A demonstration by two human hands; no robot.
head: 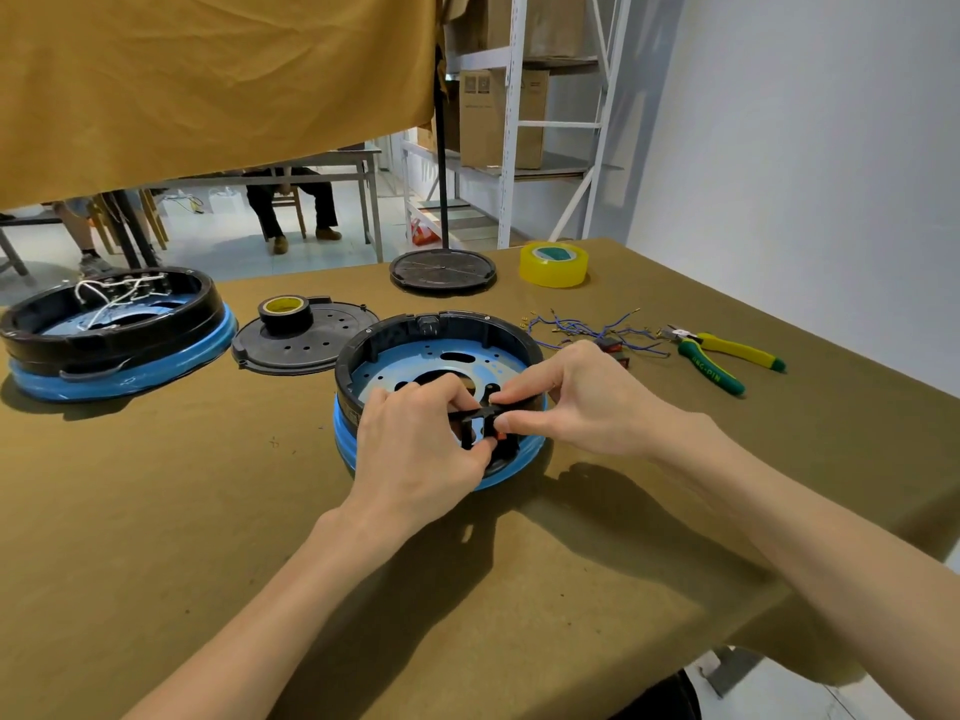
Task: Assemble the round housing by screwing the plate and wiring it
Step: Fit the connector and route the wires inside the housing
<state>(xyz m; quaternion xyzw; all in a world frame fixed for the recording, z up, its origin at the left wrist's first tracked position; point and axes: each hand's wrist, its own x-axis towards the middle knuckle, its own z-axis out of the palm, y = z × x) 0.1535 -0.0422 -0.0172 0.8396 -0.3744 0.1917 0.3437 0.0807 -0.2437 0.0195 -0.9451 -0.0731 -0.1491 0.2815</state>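
Note:
A round black housing (395, 332) with a blue-wrapped base stands at the table's middle, a blue perforated plate (415, 358) lying inside it. Over its near rim both hands pinch a small black plastic bracket (480, 415) that has a bit of orange on it. My left hand (415, 439) holds the bracket's left and lower side. My right hand (582, 402) pinches its right end between thumb and fingers. Loose blue wires (587, 327) with metal terminals lie behind the right hand. The housing's near wall is hidden by the hands.
A second housing (111, 330) with white wiring sits at the left. A black lid (311, 345) carries a roll of black tape (284, 311). Farther back stand a black round cover (441, 270) and clear yellow tape (553, 263). Green-yellow pliers (722, 358) lie right.

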